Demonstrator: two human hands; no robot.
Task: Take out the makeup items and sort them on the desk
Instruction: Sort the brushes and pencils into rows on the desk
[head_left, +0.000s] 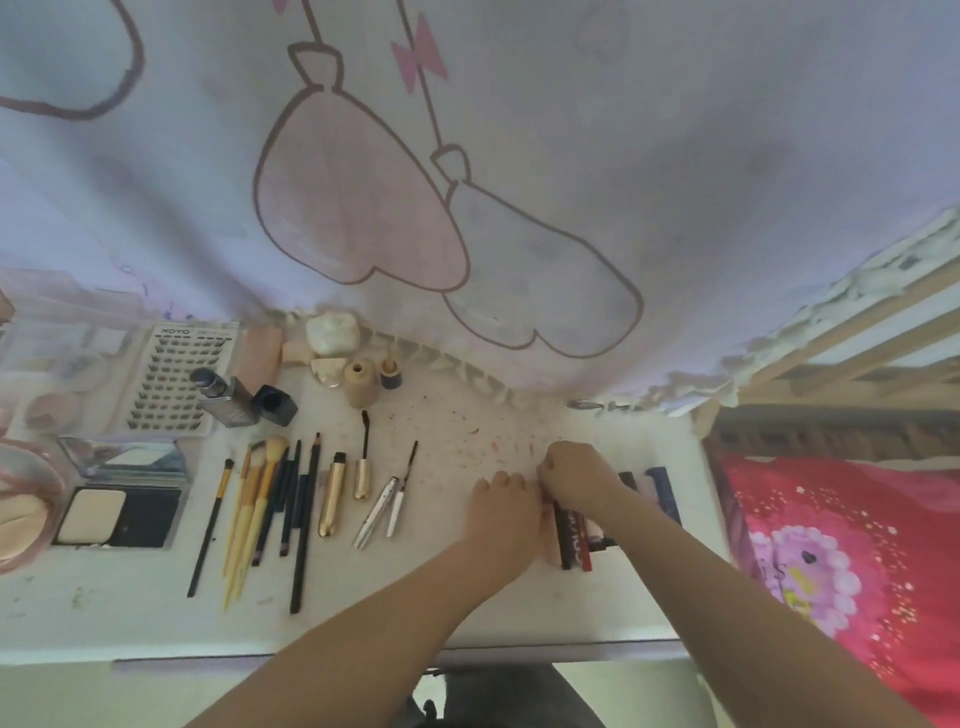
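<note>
A white, stained surface (467, 415) is standing against a cartoon-print curtain (519, 156). Brushes (260, 509) are lying in a row at left. Both hands are meeting at dark lipstick tubes (569, 540): right hand (579, 475) curling over them, left hand (504, 512) resting flat beside

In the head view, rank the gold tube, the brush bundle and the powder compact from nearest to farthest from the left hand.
From the left hand:
1. Gold tube, just left of it.
2. Brush bundle, further left.
3. Powder compact, far left by the desk edge.
</note>
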